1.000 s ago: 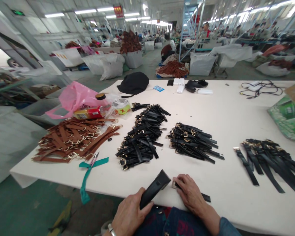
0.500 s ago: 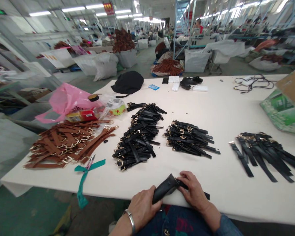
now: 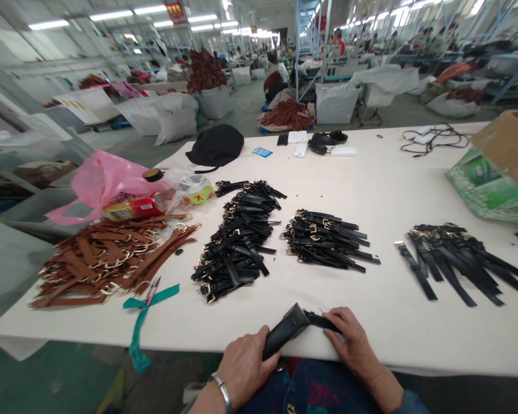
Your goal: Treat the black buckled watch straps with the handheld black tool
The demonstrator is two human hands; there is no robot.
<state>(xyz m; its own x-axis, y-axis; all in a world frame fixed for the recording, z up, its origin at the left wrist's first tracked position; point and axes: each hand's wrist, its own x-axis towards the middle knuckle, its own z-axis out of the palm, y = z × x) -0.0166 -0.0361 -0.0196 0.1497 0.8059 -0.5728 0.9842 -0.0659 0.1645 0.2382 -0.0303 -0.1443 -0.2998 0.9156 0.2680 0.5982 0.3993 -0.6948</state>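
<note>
My left hand [image 3: 242, 365] grips the near end of a wide black leather piece [image 3: 285, 330] at the table's front edge. My right hand [image 3: 349, 342] pinches a narrow black strap [image 3: 322, 319] that meets the tip of that piece. Beyond them lie two heaps of black buckled straps [image 3: 237, 238] [image 3: 323, 238], with a looser group of black straps [image 3: 453, 256] spread out to the right.
A pile of brown straps [image 3: 107, 259] lies at the left, with small snips on a teal ribbon [image 3: 149, 296] beside it. A pink bag [image 3: 106, 181], a bottle, a black cap [image 3: 216, 146], cables and a cardboard box [image 3: 507, 138] sit farther back on the white table [image 3: 371, 184].
My left hand has slid forward along the black piece and lowered it toward the table. My right hand has shifted along the narrow strap. The view has tilted slightly downward.
</note>
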